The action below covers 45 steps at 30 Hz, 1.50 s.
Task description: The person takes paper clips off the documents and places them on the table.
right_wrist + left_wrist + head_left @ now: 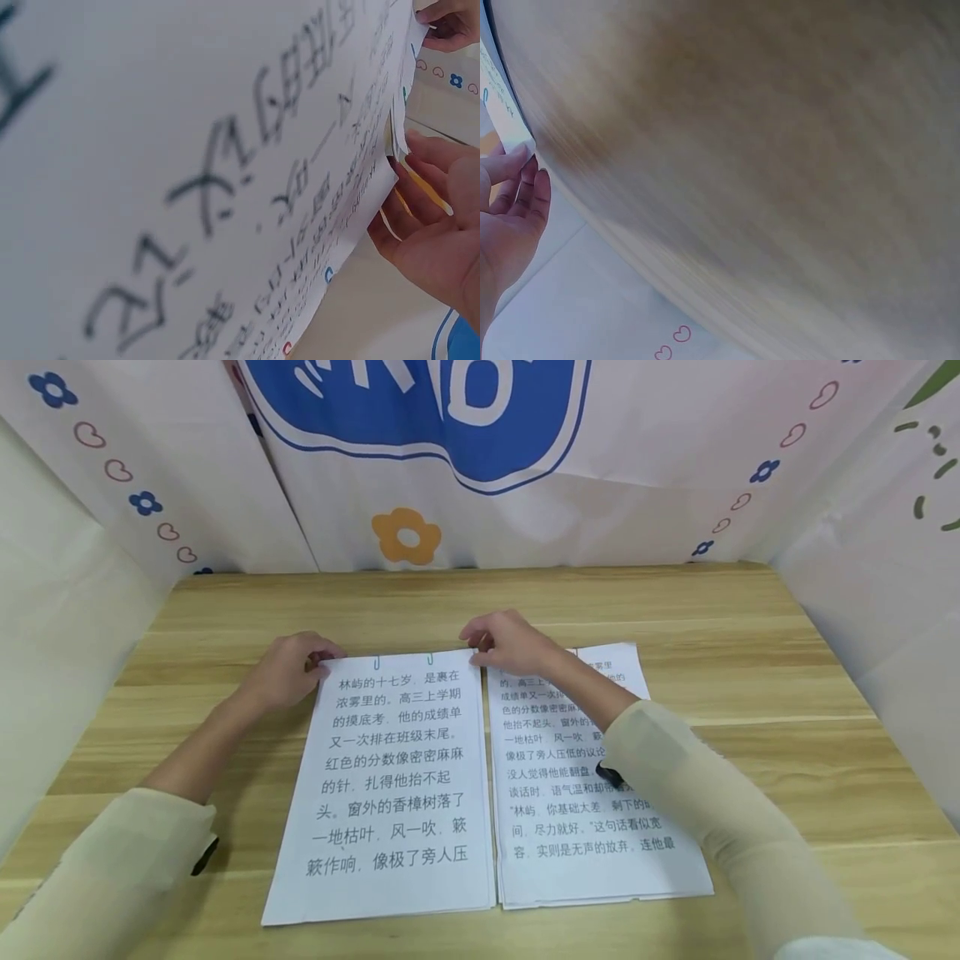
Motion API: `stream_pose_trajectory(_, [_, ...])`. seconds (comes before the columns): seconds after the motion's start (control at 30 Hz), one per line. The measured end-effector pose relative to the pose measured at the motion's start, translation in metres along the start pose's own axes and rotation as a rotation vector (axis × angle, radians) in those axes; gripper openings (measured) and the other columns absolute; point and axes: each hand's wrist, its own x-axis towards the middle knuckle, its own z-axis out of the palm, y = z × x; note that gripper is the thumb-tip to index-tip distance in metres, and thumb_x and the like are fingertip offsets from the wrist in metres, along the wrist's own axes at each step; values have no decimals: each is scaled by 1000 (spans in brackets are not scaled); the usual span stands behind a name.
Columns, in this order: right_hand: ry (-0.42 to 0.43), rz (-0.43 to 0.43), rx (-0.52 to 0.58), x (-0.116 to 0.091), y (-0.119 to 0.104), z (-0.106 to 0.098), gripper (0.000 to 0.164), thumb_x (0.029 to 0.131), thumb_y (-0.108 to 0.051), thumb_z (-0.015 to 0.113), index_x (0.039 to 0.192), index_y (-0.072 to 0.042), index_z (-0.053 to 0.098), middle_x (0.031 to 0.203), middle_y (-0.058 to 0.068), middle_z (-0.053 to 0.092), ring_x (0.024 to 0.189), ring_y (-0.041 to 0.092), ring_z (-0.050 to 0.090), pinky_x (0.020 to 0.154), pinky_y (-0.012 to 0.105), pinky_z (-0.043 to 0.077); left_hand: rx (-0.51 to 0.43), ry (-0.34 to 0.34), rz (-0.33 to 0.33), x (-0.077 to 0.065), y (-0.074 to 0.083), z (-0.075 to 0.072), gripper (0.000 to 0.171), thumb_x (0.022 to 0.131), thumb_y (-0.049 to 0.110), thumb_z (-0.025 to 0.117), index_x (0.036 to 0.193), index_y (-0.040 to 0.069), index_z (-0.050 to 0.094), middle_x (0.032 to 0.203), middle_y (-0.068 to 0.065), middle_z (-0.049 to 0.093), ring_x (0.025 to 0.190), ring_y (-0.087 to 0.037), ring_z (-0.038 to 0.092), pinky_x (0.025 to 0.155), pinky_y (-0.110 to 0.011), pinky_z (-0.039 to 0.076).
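Two stacks of printed paper lie side by side on the table. The left stack [397,777] carries larger print and has two greenish paper clips [430,658] on its top edge. My left hand [288,670] pinches its top left corner, thumb above and fingers beneath, as the left wrist view shows. At its top right corner my right hand [517,643] grips the edge between thumb and fingers. Partly under my right forearm lies the right stack [600,877], with smaller print. Blue and red clips [328,274] hold its top edge in the right wrist view.
The wood-grain table [787,710] extends around both stacks. Behind it hangs a white cloth [600,518] with a blue emblem and an orange flower [407,537]. White side walls [870,543] flank the table.
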Motion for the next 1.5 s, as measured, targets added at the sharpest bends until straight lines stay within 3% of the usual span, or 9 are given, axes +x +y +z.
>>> stream_pose_trajectory(0.5, [63,3,9,8,-7,5,34,93,10,67,127,1,70,113,13,72,103,23,68,93,28,55,-16,38,22,-2,1,-1,26,96,-14,56,120,-12,67,113,-28,64,100,-39,60,85,-50,51])
stream_pose_trajectory(0.9, [108,-46,16,8,-12,3,26,94,9,67,118,2,73,109,12,73,99,22,67,88,27,55,-42,93,28,-5,-1,-5,25,95,-15,57,118,-12,68,111,-29,64,100,-40,60,85,-51,51])
stream_pose_trajectory(1.2, [121,-21,44,6,-14,1,23,95,6,67,117,1,74,107,11,73,100,21,66,88,26,56,-55,130,19,-8,0,-7,26,95,-15,57,118,-12,68,111,-28,64,100,-39,60,84,-51,52])
stream_pose_trajectory(1.4, [131,-38,83,5,-14,1,22,95,7,67,116,3,74,107,13,73,100,23,67,88,26,56,-58,149,14,-9,0,-8,23,96,-12,58,117,-10,69,112,-26,65,101,-36,59,82,-37,51])
stream_pose_trajectory(1.5, [135,-45,105,4,-13,1,21,95,7,68,114,2,75,107,13,74,100,23,68,88,26,57,-84,154,6,-10,2,-9,23,97,-11,58,117,-10,69,114,-26,65,103,-37,60,83,-37,51])
